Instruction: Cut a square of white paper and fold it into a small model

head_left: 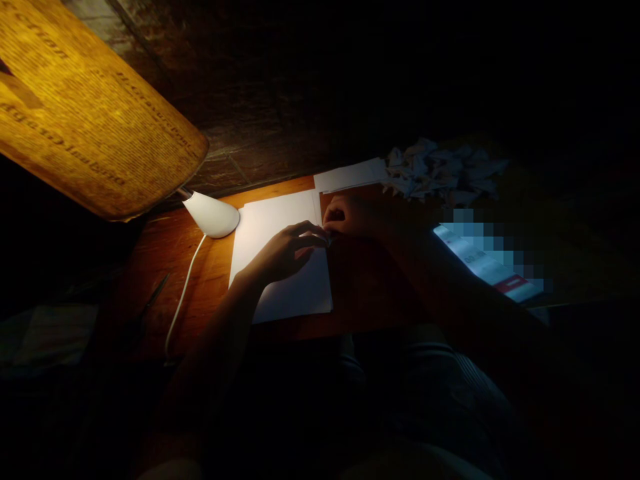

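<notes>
A white sheet of paper [273, 230] lies on the wooden table [210, 267], lit by a small lamp. My left hand [285, 252] rests on the sheet's right part, fingers bent and pinched toward its right edge. My right hand [347, 217] sits just beyond that edge, fingers curled, meeting the left hand's fingertips. Between them they pinch a small pale piece [329, 238], too small and dim to name. Both forearms reach in from the dark foreground.
A white lamp head [213, 215] with a white cord [183, 290] stands left of the sheet. More white sheets [350, 175] lie behind. A heap of crumpled paper pieces [440, 170] sits at back right. A lit phone screen [487, 263] glows right. A printed paper shade [85, 107] hangs top left.
</notes>
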The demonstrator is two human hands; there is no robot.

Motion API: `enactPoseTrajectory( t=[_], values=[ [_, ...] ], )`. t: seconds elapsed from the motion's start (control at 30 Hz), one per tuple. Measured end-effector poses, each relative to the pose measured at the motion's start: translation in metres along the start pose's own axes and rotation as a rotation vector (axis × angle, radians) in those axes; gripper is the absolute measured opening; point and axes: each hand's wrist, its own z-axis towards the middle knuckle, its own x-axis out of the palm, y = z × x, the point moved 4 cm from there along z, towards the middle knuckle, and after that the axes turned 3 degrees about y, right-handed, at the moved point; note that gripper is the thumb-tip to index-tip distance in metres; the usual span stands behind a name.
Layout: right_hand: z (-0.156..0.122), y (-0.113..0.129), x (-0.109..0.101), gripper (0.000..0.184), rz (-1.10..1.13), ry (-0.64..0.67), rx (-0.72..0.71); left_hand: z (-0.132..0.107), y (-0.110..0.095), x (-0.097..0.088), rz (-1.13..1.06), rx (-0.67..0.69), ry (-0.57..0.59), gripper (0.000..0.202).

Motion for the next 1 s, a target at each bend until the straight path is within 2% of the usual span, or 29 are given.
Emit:
enactPoseTrajectory(
  t=[0.23,0.53,0.8,1.0],
  values=[
    [-0.005,0.009,0.0,0.004,-0.068,-0.043,0.083,-0.003,0.003,0.002,0.009,-0.015,0.033,0.043],
    [-0.006,0.011,0.001,0.005,-0.105,-0.117,0.061,-0.005,0.003,0.001,0.054,-0.016,0.057,0.054],
    [0.001,0.001,0.006,0.008,-0.067,-0.099,-0.005,-0.005,0.006,0.004,0.025,-0.034,0.044,0.048],
    [0.0,-0.002,0.005,0.012,0.016,-0.135,-0.12,-0.005,0.006,0.004,0.033,-0.048,0.027,0.045]
  ],
)
